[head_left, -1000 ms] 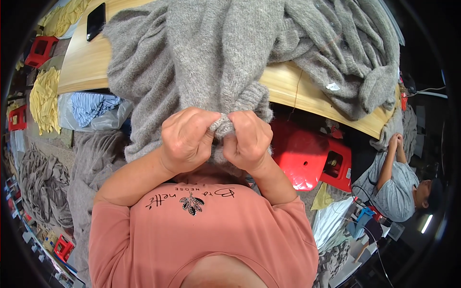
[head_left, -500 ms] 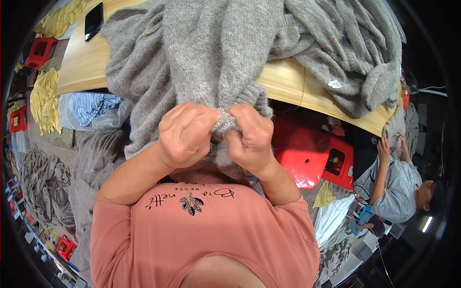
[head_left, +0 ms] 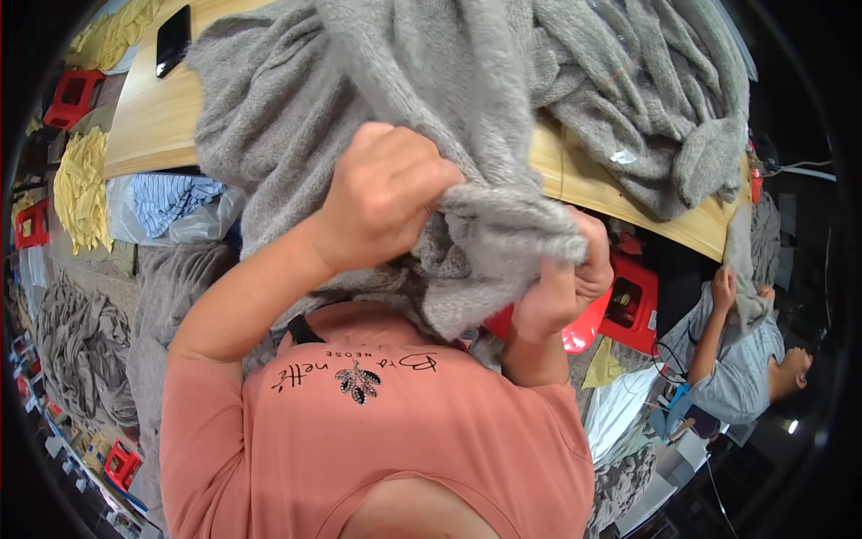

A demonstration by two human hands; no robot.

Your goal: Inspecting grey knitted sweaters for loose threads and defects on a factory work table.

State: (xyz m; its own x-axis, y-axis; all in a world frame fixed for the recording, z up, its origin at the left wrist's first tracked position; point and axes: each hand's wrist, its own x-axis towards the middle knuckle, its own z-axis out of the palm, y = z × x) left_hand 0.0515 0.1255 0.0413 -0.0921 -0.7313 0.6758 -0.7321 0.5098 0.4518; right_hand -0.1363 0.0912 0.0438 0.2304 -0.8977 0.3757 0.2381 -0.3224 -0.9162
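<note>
A grey knitted garment (head_left: 431, 81) spreads over the table's near edge and hangs down toward my lap. My left hand (head_left: 386, 193) is closed on a fold of it, knuckles up, left of the middle. Further right and a little lower, my right hand (head_left: 570, 274) grips the other end of the same gathered band, thumb toward me, slightly blurred. Between the two hands the knit edge (head_left: 503, 207) is stretched sideways, with loose fabric drooping below it. The fingertips of my left hand are hidden.
More grey knitwear (head_left: 646, 99) is heaped on the wooden table (head_left: 148, 121) at right. A black phone (head_left: 174, 40) lies at far left. A red stool (head_left: 633, 301) stands under the table. At right, a co-worker (head_left: 745, 350) handles grey fabric. Yellow cloth (head_left: 83, 189) hangs at left.
My hands, close together before, have drawn apart: the left went up and slightly right, the right moved right and down. The held edge has widened. The co-worker's hands have lowered with the fabric.
</note>
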